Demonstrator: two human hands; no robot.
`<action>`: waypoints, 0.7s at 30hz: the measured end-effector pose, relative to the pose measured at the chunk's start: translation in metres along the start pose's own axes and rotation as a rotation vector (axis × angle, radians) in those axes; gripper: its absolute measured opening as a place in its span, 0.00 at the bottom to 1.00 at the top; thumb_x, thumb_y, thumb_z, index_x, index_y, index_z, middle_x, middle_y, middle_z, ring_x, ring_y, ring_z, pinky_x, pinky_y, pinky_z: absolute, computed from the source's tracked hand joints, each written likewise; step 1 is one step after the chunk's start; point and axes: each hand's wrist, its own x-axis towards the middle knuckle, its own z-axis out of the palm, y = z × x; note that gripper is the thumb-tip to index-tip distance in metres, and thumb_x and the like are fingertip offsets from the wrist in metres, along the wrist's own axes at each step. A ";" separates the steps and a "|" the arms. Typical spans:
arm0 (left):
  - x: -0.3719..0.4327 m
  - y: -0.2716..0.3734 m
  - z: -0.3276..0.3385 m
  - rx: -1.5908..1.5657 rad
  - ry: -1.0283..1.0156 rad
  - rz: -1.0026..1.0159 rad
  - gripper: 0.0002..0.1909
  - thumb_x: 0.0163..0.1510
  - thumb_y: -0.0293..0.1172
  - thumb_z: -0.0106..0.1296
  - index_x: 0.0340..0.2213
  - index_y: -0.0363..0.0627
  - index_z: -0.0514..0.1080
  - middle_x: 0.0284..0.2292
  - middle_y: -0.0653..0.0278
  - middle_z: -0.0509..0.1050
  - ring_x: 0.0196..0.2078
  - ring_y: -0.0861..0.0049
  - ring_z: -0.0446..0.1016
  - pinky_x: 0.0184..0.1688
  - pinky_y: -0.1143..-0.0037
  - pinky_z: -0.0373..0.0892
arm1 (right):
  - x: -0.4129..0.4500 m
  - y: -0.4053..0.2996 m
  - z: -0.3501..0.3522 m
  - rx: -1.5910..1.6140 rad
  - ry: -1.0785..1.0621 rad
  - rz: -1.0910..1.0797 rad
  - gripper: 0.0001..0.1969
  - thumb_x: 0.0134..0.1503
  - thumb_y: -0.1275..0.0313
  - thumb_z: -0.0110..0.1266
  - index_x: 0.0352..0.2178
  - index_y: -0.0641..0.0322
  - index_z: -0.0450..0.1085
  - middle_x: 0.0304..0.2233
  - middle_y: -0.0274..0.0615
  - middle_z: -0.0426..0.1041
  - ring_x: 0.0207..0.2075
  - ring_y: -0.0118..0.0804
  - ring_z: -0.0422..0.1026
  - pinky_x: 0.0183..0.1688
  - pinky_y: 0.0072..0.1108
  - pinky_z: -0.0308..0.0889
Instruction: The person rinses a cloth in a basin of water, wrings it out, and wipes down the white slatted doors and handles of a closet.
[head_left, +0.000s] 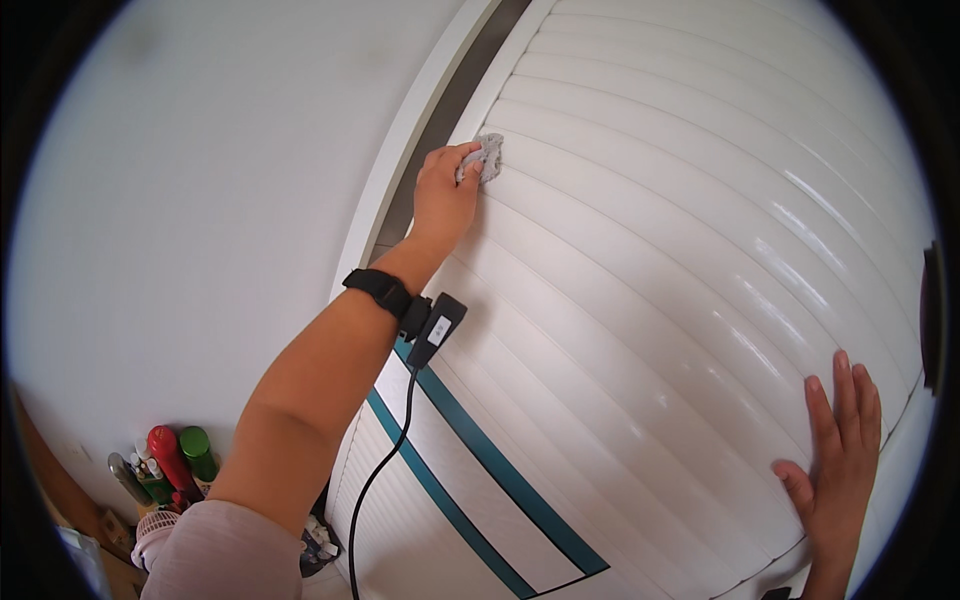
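Note:
A large, glossy white ribbed panel (600, 262) fills the middle and right of the view. My left hand (442, 187) pinches a crumpled grey cloth (491, 156) between thumb and fingers and presses it to the panel's left edge. A black strap (379, 289) circles that wrist. It carries a small black device (439, 330) with a cable (367, 487) running down. At the far right my right hand (840, 450) is spread and holds nothing; its fingers lie over the panel's right side, and I cannot tell whether they touch it.
Teal stripes (495, 457) cross the panel's lower part. A white frame strip (390, 172) and a white wall (202, 202) stand to the left. At lower left are a red bottle (172, 457), a green-capped container (197, 450) and a pink basket (155, 529). A dark fitting (930, 322) sits far right.

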 end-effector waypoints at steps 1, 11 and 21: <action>-0.001 -0.002 0.000 -0.033 -0.004 -0.015 0.14 0.54 0.26 0.49 0.43 0.46 0.72 0.43 0.53 0.70 0.46 0.58 0.68 0.47 0.68 0.66 | 0.009 -0.002 -0.002 0.003 -0.009 0.003 0.36 0.56 0.39 0.36 0.57 0.53 0.61 0.61 0.47 0.56 0.62 0.55 0.53 0.61 0.45 0.48; -0.112 0.119 -0.023 -0.467 -0.402 0.422 0.26 0.41 0.14 0.57 0.44 0.47 0.73 0.49 0.55 0.67 0.54 0.57 0.64 0.52 0.68 0.66 | 0.170 -0.069 0.007 0.192 0.241 -0.341 0.29 0.54 0.46 0.45 0.51 0.50 0.67 0.58 0.39 0.61 0.60 0.44 0.57 0.64 0.37 0.46; -0.045 -0.032 -0.048 -0.105 -0.188 -0.206 0.20 0.48 0.17 0.51 0.43 0.50 0.74 0.46 0.57 0.67 0.47 0.62 0.67 0.46 0.72 0.67 | 0.181 -0.081 0.010 0.034 0.258 -0.305 0.26 0.58 0.47 0.42 0.51 0.47 0.68 0.60 0.36 0.60 0.62 0.42 0.55 0.65 0.35 0.45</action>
